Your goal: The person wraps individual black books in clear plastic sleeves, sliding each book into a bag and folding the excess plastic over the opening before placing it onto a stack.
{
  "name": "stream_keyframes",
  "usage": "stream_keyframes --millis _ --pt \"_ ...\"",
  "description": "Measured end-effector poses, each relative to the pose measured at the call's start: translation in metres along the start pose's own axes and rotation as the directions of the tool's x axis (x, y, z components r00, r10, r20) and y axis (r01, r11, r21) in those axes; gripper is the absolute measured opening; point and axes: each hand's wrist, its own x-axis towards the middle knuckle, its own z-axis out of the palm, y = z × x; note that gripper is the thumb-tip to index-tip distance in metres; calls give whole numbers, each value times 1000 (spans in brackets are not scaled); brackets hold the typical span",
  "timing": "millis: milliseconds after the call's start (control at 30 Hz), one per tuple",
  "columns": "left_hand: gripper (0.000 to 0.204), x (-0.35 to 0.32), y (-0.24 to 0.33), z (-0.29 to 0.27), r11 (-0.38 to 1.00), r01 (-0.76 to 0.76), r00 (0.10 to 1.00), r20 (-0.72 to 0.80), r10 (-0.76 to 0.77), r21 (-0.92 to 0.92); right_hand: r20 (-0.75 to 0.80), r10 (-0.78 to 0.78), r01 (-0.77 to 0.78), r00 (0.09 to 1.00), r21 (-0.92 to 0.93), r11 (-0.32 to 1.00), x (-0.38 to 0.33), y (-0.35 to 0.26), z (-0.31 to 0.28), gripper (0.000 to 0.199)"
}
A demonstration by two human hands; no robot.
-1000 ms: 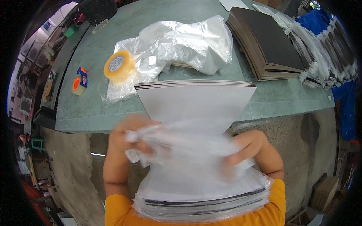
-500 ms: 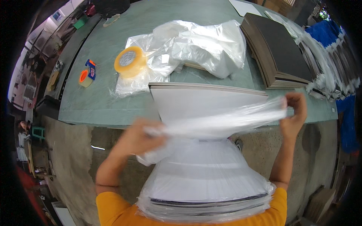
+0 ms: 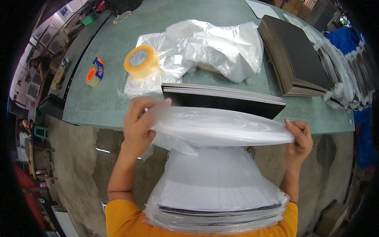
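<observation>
Stretched between my two hands is a clear plastic bag [image 3: 221, 128], level at the near edge of the table. My left hand [image 3: 140, 124] pinches its left end, thumb pointing at the boards. At the opposite end the fingers of my right hand [image 3: 299, 136] are closed on the plastic. Just beyond the bag stands a short stack of boards [image 3: 221, 99] on edge, black on its near face with pale edges on top. The bag covers its lower part. Against my body leans a pile of plastic-wrapped white boards [image 3: 217, 177].
On the green table [image 3: 98, 112] lie a crumpled heap of clear plastic bags [image 3: 213, 43], a large roll of clear tape [image 3: 140, 61] and a blue-and-orange tape dispenser [image 3: 94, 73]. Back right stands a thick pile of black boards [image 3: 298, 55], with wrapped bundles [image 3: 345, 73] beside it.
My left hand has risen and my right hand has dropped, spreading the bag wider. The near face of the board stack was white and now shows black.
</observation>
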Motion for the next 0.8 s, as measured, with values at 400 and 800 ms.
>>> stream_keyframes --millis 400,800 --pt "11 -133 -59 100 -171 928 307 940 -150 -331 611 461 -568 643 -23 823 -144 140 109 2" --pt "24 -82 -28 33 779 597 684 628 -370 -191 663 622 -434 417 -456 777 -65 80 56 21"
